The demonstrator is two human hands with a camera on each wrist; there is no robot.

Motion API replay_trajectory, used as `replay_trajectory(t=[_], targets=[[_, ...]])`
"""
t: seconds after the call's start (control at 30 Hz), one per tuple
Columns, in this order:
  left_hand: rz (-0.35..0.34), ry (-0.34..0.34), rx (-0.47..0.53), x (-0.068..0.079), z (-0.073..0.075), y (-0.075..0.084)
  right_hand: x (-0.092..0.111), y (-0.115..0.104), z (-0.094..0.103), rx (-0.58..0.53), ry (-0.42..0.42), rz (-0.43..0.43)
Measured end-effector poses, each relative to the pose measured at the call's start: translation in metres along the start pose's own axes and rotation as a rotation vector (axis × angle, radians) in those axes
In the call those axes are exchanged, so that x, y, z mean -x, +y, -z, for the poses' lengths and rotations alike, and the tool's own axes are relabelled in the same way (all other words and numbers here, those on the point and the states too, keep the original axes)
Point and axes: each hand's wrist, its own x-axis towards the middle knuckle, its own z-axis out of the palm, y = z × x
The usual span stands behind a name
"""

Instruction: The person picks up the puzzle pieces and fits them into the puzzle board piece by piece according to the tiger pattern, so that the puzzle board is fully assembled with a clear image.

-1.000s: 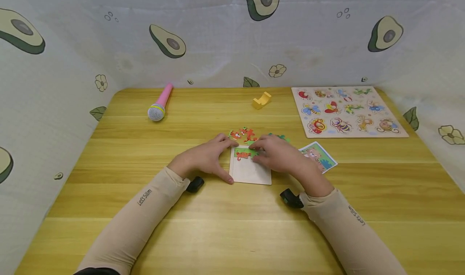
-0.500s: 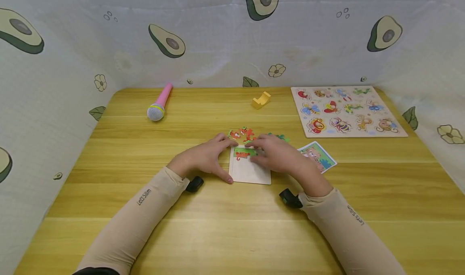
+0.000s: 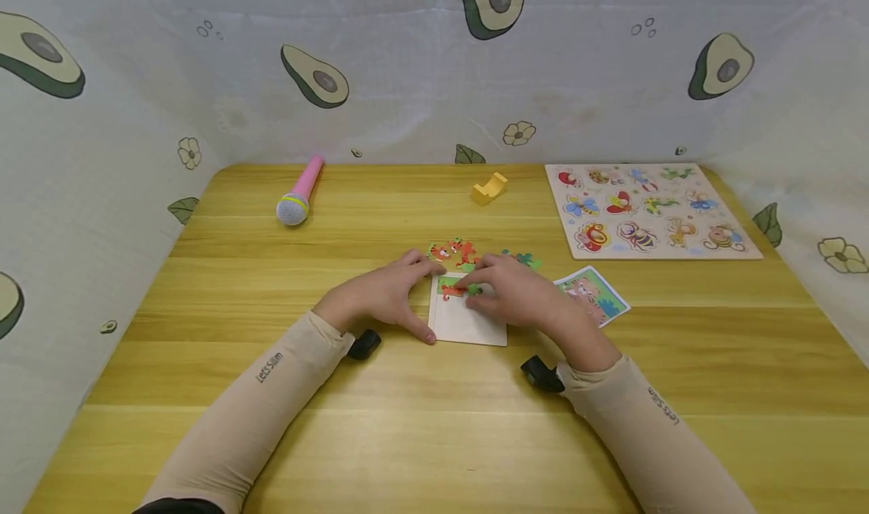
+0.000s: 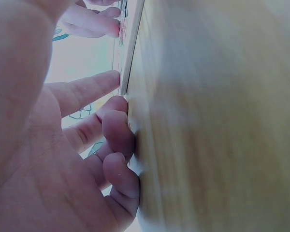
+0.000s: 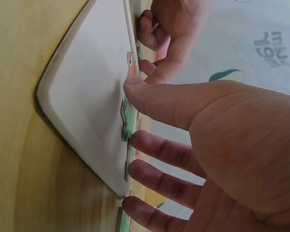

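My left hand [image 3: 380, 297] rests on the counter [image 3: 434, 423] with relaxed fingers, its thumb and fingertips against the left edge of the white tray [image 3: 467, 327], holding nothing. My right hand [image 3: 519, 293] lies over the tray's upper right, thumb and fingers pressing a green and orange piece [image 3: 453, 287] in the top row. Loose pieces [image 3: 456, 252] lie just beyond the tray, a picture card [image 3: 597, 291] to its right.

Bright even light, soft shadows, head view bowed at edges, wrist views blurred close-up
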Motion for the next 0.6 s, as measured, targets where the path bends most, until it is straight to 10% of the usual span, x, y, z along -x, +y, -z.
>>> replay_trajectory(t=[0.6], targets=[[0.007,-0.002,0.005,-0.0018,-0.0008,-0.0003,-0.0024,-0.0007,-0.009,0.069,0.062,-0.023]])
